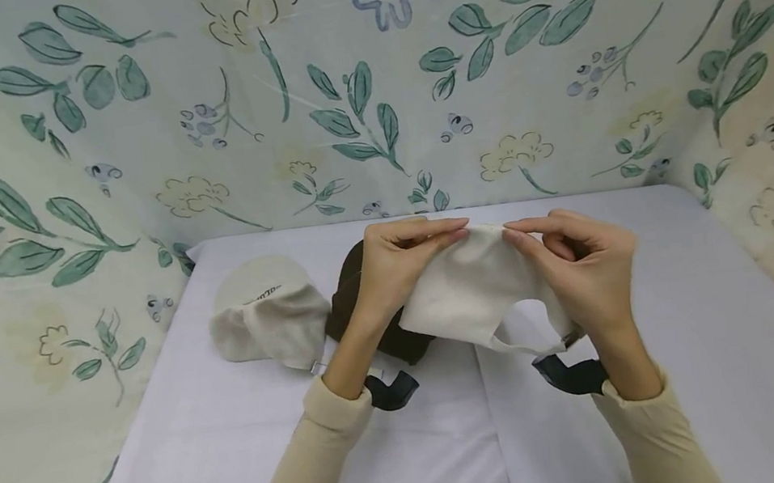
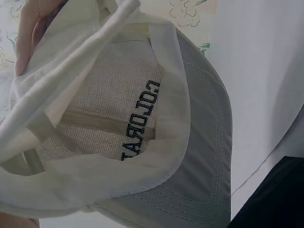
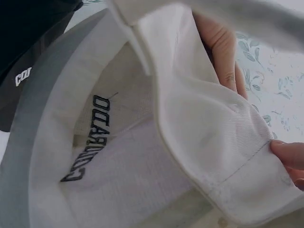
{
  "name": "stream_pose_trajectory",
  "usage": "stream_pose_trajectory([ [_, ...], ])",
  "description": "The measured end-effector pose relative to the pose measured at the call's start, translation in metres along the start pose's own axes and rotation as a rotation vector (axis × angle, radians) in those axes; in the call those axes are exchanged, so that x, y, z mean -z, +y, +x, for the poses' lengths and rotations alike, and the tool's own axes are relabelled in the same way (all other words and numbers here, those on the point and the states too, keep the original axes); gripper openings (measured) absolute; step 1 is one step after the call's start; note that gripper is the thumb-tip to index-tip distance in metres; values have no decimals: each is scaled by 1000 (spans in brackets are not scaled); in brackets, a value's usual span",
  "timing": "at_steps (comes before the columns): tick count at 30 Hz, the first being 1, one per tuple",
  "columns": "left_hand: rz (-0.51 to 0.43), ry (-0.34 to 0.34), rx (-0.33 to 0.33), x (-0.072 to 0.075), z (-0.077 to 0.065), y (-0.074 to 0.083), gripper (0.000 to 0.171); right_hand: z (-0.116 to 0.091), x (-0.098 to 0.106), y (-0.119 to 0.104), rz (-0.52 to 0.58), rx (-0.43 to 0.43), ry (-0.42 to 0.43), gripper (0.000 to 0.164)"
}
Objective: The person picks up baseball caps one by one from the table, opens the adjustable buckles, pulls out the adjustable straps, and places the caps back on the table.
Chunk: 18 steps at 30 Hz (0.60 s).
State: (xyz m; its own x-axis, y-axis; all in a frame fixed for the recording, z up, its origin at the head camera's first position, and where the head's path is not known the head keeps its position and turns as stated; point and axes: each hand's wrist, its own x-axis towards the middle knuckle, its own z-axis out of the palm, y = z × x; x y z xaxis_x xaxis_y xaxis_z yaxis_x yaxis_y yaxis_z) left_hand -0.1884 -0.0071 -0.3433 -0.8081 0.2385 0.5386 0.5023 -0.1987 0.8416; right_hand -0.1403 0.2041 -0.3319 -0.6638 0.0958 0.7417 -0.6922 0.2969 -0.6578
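An off-white cap hangs in the air between my two hands, its back opening and strap toward me. My left hand pinches its upper edge on the left with thumb and fingertips. On the right, my right hand pinches the same edge between thumb and forefinger. The left wrist view looks into the cap, where dark embroidered letters show through the front panel beside a grey brim. Fingers grip the fabric at the right of the right wrist view.
A dark brown cap lies behind my left forearm, partly hidden. Left of it rests a beige cap with small lettering. Both sit on a white-covered table, backed by a floral curtain. Black wrist mounts jut from my cuffs.
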Motion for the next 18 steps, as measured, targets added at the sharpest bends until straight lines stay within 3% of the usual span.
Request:
stream_pose_trajectory([
  [7, 51, 62, -3, 16, -8, 3, 16, 3, -16, 3, -3, -23, -31, 15],
  [13, 88, 118, -33, 28, -24, 9, 16, 7, -27, 0, 32, -42, -26, 13],
  [18, 141, 96, -77, 34, -41, 18, 15, 9, -34, 0, 56, -63, -18, 12],
])
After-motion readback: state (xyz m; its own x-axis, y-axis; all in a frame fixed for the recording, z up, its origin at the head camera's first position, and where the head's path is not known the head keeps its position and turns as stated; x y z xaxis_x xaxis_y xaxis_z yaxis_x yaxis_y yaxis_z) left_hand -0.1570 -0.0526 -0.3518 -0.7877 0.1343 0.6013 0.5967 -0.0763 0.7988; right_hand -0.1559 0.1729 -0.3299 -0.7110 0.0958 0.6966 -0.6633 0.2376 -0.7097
